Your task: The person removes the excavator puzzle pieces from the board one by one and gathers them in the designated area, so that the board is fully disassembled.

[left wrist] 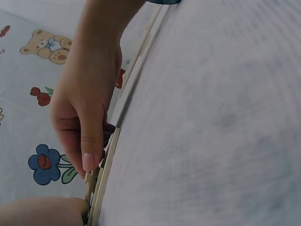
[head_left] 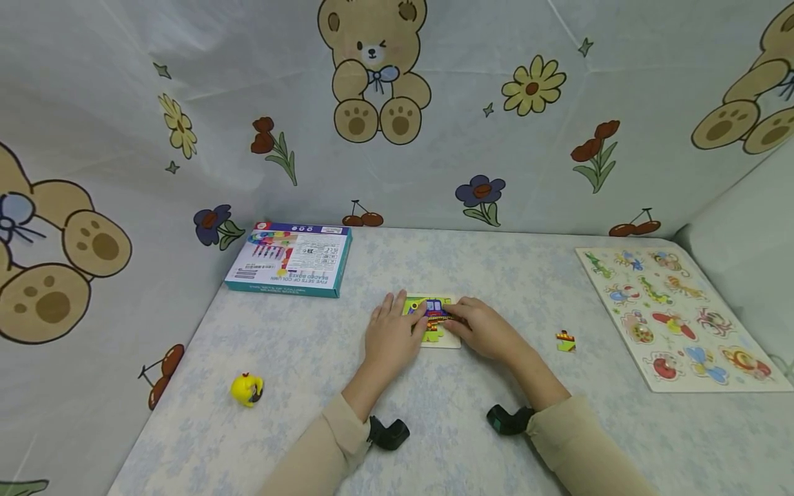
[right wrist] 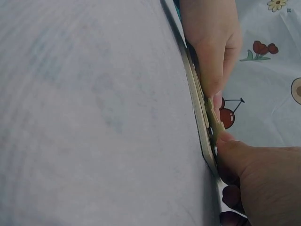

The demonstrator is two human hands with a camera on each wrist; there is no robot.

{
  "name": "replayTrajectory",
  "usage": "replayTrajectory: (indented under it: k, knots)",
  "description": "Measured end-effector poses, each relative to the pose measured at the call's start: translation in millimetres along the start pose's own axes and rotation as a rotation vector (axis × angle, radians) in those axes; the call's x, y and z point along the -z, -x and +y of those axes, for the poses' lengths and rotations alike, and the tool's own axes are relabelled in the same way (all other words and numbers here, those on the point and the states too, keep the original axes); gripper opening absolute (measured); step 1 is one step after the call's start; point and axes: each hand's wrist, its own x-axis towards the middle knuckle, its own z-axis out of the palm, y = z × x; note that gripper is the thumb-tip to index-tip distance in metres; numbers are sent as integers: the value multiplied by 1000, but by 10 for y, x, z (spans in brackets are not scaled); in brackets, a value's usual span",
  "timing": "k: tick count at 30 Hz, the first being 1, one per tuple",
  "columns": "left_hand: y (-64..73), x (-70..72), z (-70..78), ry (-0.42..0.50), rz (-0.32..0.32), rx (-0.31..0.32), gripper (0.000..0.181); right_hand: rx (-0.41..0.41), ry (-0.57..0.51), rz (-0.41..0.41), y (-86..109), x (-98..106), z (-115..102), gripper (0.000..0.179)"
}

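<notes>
A small jigsaw puzzle board [head_left: 449,339] lies mid-table with a colourful vehicle picture of pieces [head_left: 435,305] set on it. My left hand [head_left: 392,335] rests over the board's left side, fingers stretched out and thumb pressing on the pieces. From the right, my right hand [head_left: 486,329] pinches a puzzle piece between thumb and fingers at the picture's right side. In the right wrist view this piece [right wrist: 214,116] sits tilted, raised above the board's edge. Fingers cover part of the picture.
One loose puzzle piece [head_left: 565,341] lies right of the right hand. Farther right is a large board of animal and insect pictures [head_left: 670,303]. A boxed toy set [head_left: 291,260] lies at the back left, and a small yellow toy [head_left: 246,390] at the front left.
</notes>
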Motion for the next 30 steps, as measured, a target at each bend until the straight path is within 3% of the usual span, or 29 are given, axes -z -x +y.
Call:
replayTrajectory:
  k: [17, 30]
  knots:
    - [-4, 3, -10, 13, -14, 11, 45, 7, -3, 20, 12, -19, 11, 33]
    - [3, -11, -6, 36, -2, 17, 44, -78, -93, 28, 23, -38, -10, 34]
